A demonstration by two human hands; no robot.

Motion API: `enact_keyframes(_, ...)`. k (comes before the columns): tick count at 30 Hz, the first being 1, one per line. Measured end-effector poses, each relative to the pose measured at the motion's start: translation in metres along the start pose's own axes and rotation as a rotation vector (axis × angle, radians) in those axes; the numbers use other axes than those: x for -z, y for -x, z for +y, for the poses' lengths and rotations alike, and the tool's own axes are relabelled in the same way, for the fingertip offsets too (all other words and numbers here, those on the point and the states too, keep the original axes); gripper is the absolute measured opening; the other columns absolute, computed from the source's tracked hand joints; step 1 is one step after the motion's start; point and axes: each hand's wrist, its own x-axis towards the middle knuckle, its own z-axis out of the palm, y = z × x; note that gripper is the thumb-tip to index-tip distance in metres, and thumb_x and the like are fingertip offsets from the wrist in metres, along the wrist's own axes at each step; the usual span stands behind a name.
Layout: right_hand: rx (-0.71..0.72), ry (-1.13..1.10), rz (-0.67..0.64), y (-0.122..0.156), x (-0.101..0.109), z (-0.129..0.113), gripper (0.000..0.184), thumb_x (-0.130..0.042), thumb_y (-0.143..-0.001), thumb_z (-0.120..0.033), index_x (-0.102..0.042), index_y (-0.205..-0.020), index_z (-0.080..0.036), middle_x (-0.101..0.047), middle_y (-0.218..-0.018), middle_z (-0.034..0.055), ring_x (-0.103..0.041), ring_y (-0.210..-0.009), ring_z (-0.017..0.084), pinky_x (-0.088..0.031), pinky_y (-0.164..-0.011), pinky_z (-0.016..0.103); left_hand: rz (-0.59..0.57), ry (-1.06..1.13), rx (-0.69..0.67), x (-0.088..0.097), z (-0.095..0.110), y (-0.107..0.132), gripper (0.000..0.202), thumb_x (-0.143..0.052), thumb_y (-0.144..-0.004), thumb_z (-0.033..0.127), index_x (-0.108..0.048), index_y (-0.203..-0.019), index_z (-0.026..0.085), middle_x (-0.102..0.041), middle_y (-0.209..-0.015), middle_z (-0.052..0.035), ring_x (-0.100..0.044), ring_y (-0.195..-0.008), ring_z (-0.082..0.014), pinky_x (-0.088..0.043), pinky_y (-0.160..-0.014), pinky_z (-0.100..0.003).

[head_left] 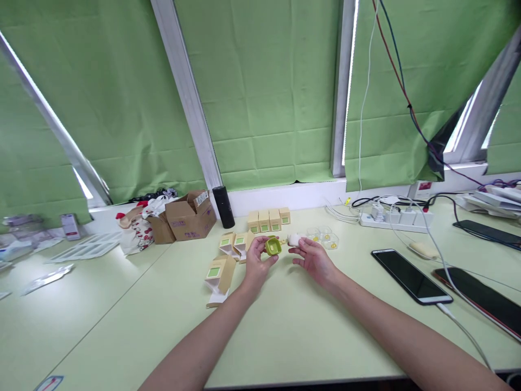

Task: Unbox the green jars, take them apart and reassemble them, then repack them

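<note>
My left hand [257, 262] is closed around a small green square case [273, 246], held just above the pale green table [285, 326]. My right hand [311, 256] is close beside it, fingers curled on a small white rounded object [294, 239]. Behind the hands a row of small tan boxes with green labels [268, 220] stands upright. Opened tan boxes [233, 243] lie to the left of my left hand, one more [220, 274] nearer me. Clear plastic trays [325, 237] with yellow bits sit right of the white object.
A black cylinder [223, 207] and open cardboard boxes [189, 214] stand at the back left. A white power strip [396, 218] with cables lies back right. Two phones [411, 276] rest on the right, one on a charging cable. Green blinds [260, 92] cover the windows.
</note>
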Motion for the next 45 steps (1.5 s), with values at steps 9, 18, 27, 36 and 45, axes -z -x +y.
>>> enact_keyframes(9, 0.014, -0.050, -0.046, 0.012, -0.010, -0.007, 0.047, -0.096, -0.062, -0.039, -0.069, -0.096, -0.023, -0.078, -0.099, 0.0066, -0.068, -0.088, 0.023, -0.052, -0.068, 0.033, 0.017, -0.018, 0.000, 0.001, -0.004, -0.001, 0.052, -0.084, -0.063, 0.017, -0.059, -0.108, 0.021, -0.076, -0.117, -0.0109, -0.071, -0.108, -0.0262, -0.050, -0.095, -0.038)
enact_keyframes(18, 0.039, -0.055, -0.080, 0.012, -0.010, -0.004, 0.051, -0.096, -0.060, -0.034, -0.066, -0.100, -0.025, -0.070, -0.095, 0.0028, -0.066, -0.086, 0.022, -0.055, -0.069, 0.035, 0.016, -0.074, -0.025, 0.002, -0.007, -0.001, 0.050, -0.082, -0.064, 0.018, -0.061, -0.109, 0.020, -0.076, -0.115, -0.0108, -0.070, -0.110, -0.0274, -0.050, -0.094, -0.038)
enact_keyframes(27, 0.083, -0.034, -0.044, 0.009, -0.012, -0.003, 0.048, -0.097, -0.057, -0.033, -0.069, -0.095, -0.023, -0.066, -0.095, 0.0012, -0.065, -0.074, 0.016, -0.053, -0.067, 0.033, 0.016, -0.107, -0.017, 0.002, -0.007, -0.001, 0.049, -0.079, -0.064, 0.015, -0.062, -0.110, 0.021, -0.076, -0.116, -0.0106, -0.070, -0.110, -0.0277, -0.049, -0.090, -0.036)
enact_keyframes(36, -0.037, 0.057, 0.049, 0.000, -0.002, 0.001, 0.050, -0.097, -0.060, -0.040, -0.073, -0.099, -0.020, -0.077, -0.104, 0.0093, -0.059, -0.065, 0.013, -0.045, -0.053, 0.026, 0.042, -0.202, -0.002, 0.001, -0.004, 0.000, 0.047, -0.076, -0.065, 0.012, -0.064, -0.109, 0.021, -0.075, -0.117, -0.0091, -0.069, -0.111, -0.0264, -0.046, -0.090, -0.036)
enact_keyframes(45, 0.006, -0.028, 0.001, -0.002, 0.001, -0.001, 0.048, -0.095, -0.059, -0.027, -0.077, -0.103, -0.018, -0.077, -0.098, 0.0095, -0.063, -0.072, 0.016, -0.048, -0.060, 0.030, 0.059, -0.244, -0.005, 0.004, -0.009, -0.002, 0.048, -0.075, -0.065, 0.012, -0.064, -0.110, 0.021, -0.075, -0.116, -0.0079, -0.069, -0.110, -0.0258, -0.046, -0.088, -0.035)
